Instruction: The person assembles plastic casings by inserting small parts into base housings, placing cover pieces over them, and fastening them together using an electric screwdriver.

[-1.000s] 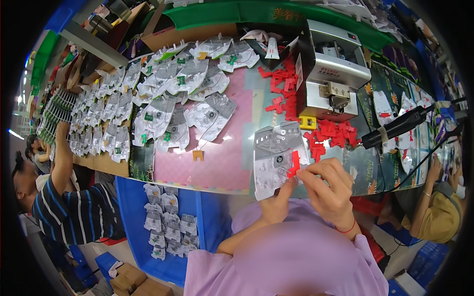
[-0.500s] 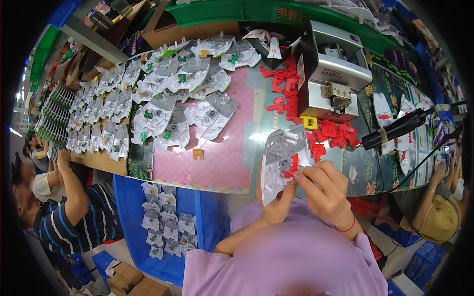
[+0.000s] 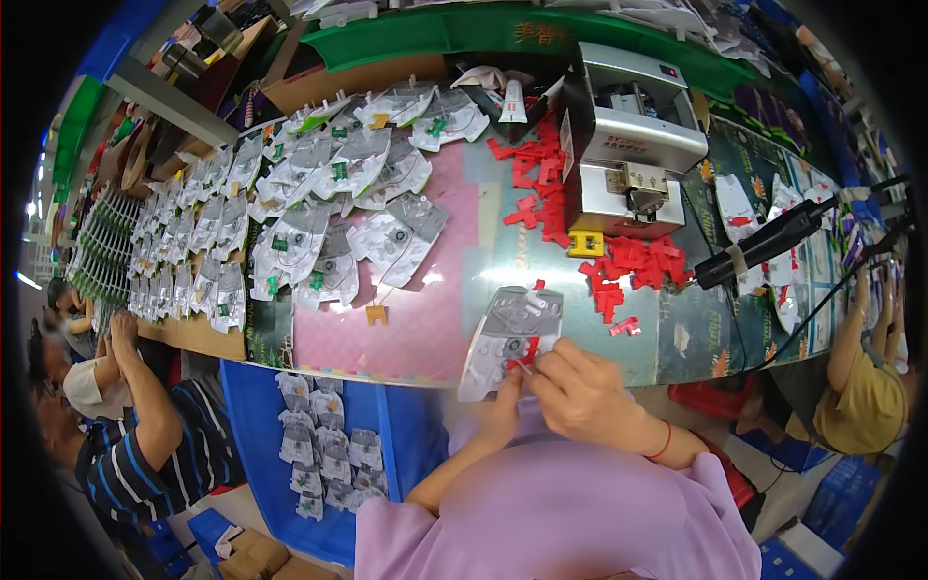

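A grey-and-white plastic shell (image 3: 495, 333) is held tilted in front of my body, over the table's near edge. My left hand (image 3: 497, 418) is closed on its lower edge, with the thumb at the front. Inside the shell sits a red plastic piece (image 3: 529, 352), next to a round dark part. My right hand (image 3: 588, 394) has its fingers pinched together beside that red piece. A thin pale tip shows at those fingertips, too small to name. Beyond the hands lies a heap of red plastic pieces (image 3: 657, 261), with a yellow block (image 3: 586, 243) beside it.
A silver bench machine (image 3: 638, 135) stands behind the red pieces. Many similar shells (image 3: 401, 237) cover the table's left side. A black hand tool (image 3: 764, 246) juts in from the right. Below the table edge, a blue bin (image 3: 406, 435) holds more shells. Other people work on both sides.
The whole view has shifted a little. Both hands have moved left with the shell, away from the red heap. My right fingers stay pinched by the red piece.
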### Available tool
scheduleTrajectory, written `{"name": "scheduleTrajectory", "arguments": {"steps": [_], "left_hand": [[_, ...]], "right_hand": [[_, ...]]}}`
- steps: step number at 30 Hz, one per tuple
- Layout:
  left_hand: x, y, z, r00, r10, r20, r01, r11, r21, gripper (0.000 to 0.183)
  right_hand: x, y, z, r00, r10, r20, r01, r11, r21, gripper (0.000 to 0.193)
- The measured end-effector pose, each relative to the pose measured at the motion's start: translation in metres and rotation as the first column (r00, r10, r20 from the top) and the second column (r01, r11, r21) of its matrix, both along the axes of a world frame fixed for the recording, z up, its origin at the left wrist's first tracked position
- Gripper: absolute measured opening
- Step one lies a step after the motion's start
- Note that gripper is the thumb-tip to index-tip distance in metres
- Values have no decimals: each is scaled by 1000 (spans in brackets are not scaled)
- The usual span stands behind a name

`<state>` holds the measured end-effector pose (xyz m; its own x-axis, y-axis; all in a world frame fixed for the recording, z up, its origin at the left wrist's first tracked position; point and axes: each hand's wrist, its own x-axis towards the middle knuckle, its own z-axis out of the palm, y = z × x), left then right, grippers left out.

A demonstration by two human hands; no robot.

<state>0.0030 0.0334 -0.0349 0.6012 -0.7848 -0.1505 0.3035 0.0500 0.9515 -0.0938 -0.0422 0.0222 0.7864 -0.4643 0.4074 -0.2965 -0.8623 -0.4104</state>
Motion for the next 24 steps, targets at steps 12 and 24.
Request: {"name": "scheduleTrajectory", "arguments": {"steps": [12, 24], "left_hand": [[56, 33, -11, 989, -19, -145, 30, 997, 75, 35], [59, 26, 3, 859, -359, -364, 428, 895, 128, 41]], "right_hand": [[-12, -49, -4, 992, -74, 97, 51, 973, 225, 17], [5, -73, -45, 1000, 20, 11, -21, 998, 67, 18]]}}
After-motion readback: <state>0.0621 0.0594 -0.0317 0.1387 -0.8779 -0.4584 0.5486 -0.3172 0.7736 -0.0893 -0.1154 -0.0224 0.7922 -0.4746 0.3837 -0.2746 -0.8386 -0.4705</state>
